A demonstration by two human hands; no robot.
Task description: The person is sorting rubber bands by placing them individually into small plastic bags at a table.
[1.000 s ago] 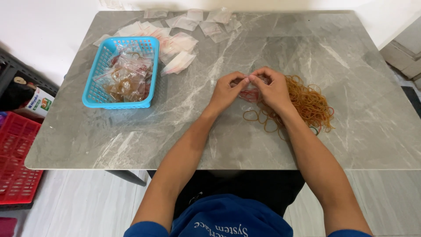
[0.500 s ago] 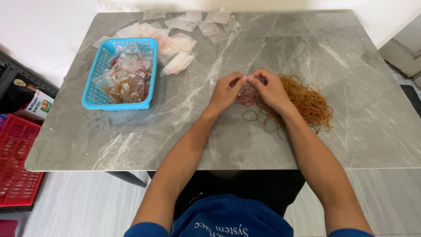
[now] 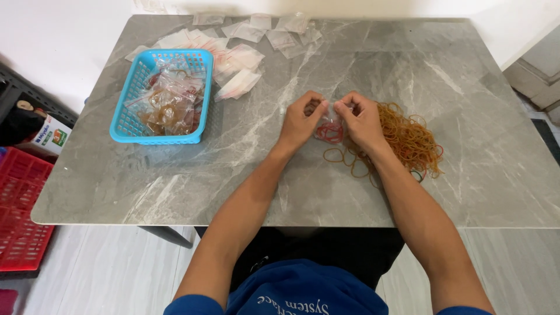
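My left hand and my right hand meet at the middle of the grey marble table. Between their fingertips they pinch the top edge of a small clear plastic bag with red rubber bands inside. A loose heap of tan rubber bands lies just right of my right hand, and a few single bands lie under that wrist.
A blue plastic basket with several filled small bags stands at the left. Several flat clear bags are spread along the far edge. A red crate and a small carton sit on the floor at the left.
The fingertips have parted a little along the bag's top, and the bag with its red bands now shows more plainly between the two hands.
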